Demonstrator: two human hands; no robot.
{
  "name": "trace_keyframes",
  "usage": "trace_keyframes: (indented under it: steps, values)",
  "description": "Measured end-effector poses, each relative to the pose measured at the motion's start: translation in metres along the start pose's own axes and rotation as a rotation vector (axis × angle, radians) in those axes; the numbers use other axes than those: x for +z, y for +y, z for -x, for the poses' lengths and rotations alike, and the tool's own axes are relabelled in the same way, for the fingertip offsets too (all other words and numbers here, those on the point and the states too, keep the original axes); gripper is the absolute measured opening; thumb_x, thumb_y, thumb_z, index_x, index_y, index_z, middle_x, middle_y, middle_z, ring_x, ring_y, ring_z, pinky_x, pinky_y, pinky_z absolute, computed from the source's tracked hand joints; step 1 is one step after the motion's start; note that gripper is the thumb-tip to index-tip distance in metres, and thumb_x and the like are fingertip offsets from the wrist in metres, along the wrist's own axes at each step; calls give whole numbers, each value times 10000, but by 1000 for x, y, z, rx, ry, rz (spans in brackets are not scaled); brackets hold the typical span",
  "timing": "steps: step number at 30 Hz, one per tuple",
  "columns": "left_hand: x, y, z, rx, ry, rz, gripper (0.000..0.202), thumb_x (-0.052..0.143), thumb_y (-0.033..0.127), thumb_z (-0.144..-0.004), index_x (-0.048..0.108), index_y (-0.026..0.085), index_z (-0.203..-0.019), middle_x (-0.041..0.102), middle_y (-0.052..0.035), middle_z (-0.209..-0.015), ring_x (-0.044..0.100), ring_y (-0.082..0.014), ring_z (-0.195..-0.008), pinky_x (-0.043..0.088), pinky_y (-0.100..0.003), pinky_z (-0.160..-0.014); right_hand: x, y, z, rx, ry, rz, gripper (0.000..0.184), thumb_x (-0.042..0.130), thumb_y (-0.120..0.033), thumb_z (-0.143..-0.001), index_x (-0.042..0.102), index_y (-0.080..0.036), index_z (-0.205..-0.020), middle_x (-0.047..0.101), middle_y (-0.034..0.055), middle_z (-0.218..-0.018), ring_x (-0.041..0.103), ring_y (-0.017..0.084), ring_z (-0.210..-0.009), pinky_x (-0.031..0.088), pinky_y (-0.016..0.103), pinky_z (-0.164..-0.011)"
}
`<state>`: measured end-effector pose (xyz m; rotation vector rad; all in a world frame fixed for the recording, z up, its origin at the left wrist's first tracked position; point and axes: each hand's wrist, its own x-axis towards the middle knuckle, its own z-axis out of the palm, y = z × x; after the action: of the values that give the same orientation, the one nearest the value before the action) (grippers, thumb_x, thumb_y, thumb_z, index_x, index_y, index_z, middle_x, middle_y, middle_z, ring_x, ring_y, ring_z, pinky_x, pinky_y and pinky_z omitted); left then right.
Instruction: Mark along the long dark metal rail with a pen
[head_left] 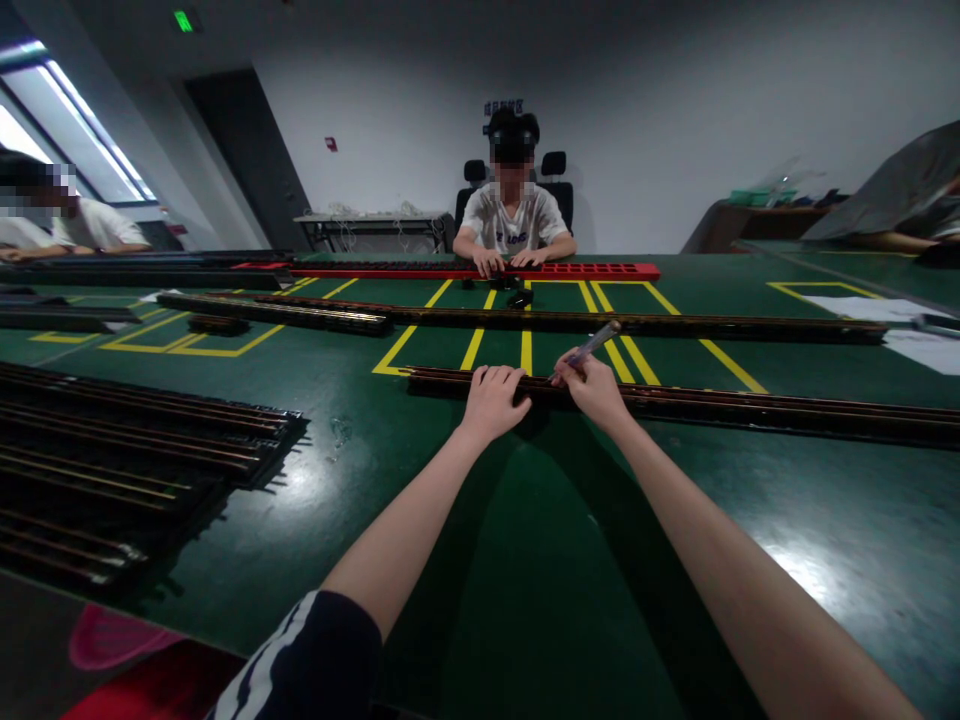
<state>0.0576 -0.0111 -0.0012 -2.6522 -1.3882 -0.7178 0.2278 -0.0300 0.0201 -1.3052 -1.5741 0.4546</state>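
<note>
A long dark rail with copper-coloured lines along its length lies across the green table in front of me. My left hand is closed over the rail near its left end, fingers on the far side and thumb toward the right. Just right of it, my right hand pinches a pen-like tool, its upper end tilted up to the right. The tool's lower end points at the rail between my hands; whether it touches cannot be made out.
Several similar dark rails are stacked at the left. Another long rail lies farther back, beyond it a red slotted strip before a seated co-worker. Yellow tape lines mark the table. White papers lie at right.
</note>
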Motion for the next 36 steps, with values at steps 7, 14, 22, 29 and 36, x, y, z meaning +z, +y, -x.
trace_keyframes:
  steps: [7,14,22,29,36]
  values:
    - [3,-1,-1,1,14,-36,367,461,386,-874,544,179,-1165,627,-71,-1172,528,-224,-1127,329,-427,-1044,-1,-2,1,3,7,37,113,541,-277,-830,554,-187,-762,656,30,-630,645,182,-625,499,302,-646]
    - [1,0,-1,-5,10,-43,338,474,360,-874,537,172,-1148,628,-74,-1166,534,-225,-1114,330,-422,-1028,-2,-6,1,9,16,66,109,554,-273,-791,567,-180,-736,669,37,-636,625,167,-580,483,281,-595]
    - [4,0,0,14,38,-51,319,465,349,-878,534,170,-1133,630,-75,-1151,537,-227,-1098,333,-412,-1011,1,-7,1,-7,-1,64,128,517,-268,-810,536,-199,-704,663,29,-604,640,180,-599,485,289,-636]
    - [3,1,-1,-3,39,-56,319,457,354,-881,542,166,-1124,631,-80,-1145,541,-224,-1097,337,-417,-1012,1,-4,1,17,28,31,128,493,-293,-839,523,-205,-751,653,19,-583,649,193,-604,489,307,-659]
    - [5,4,-1,-20,41,-77,321,418,351,-896,552,162,-1119,636,-82,-1137,545,-223,-1087,330,-424,-1027,-1,-7,2,5,25,69,136,506,-281,-840,536,-201,-733,659,27,-600,643,195,-618,489,316,-672]
